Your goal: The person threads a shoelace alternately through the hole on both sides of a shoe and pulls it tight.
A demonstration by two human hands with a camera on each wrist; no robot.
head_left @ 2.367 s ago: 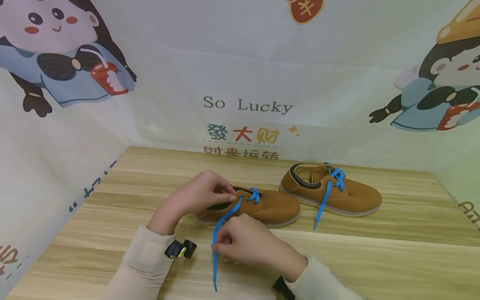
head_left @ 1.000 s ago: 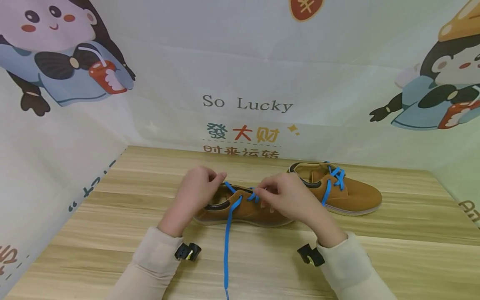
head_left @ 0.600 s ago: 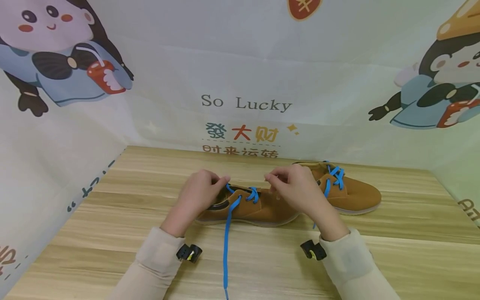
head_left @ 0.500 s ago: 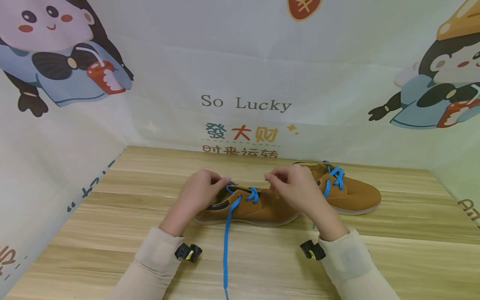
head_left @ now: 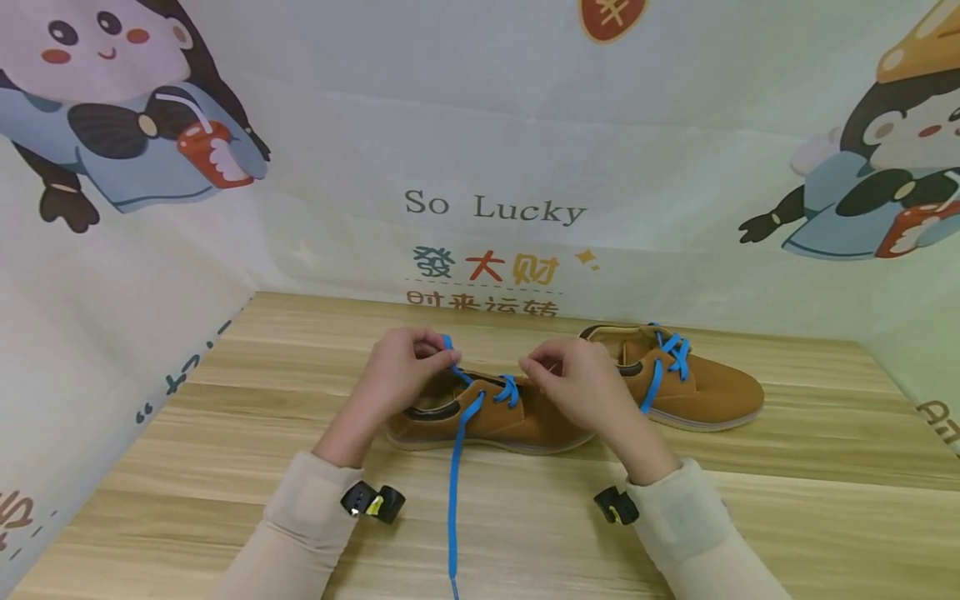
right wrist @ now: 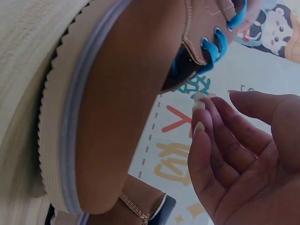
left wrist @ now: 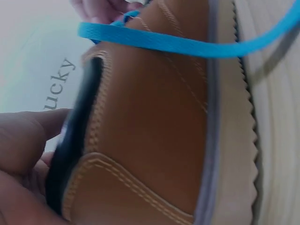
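A brown shoe [head_left: 551, 421] with blue laces lies sideways, toe to the right, in the head view. My left hand [head_left: 392, 371], over its heel opening, pinches the far blue shoelace [head_left: 448, 342], whose end sticks up above the fingers. The near lace [head_left: 452, 492] hangs down the shoe's side onto the table. My right hand [head_left: 585, 379] hovers above the toe with loosely curled fingers and nothing in them; the right wrist view shows a gap between its thumb [right wrist: 262, 105] and fingers. In the left wrist view, the shoe's side [left wrist: 145, 112] fills the middle.
A second brown shoe [head_left: 720, 387], also laced in blue, stands behind and to the right, partly covered by my right hand. The wooden table [head_left: 225, 450] meets a printed cloth backdrop [head_left: 337, 208] at the back and sides.
My right hand has let go of the near lace and moved right, above the toe. My left hand has shifted from the near eyelets to the far lace, whose end now shows.
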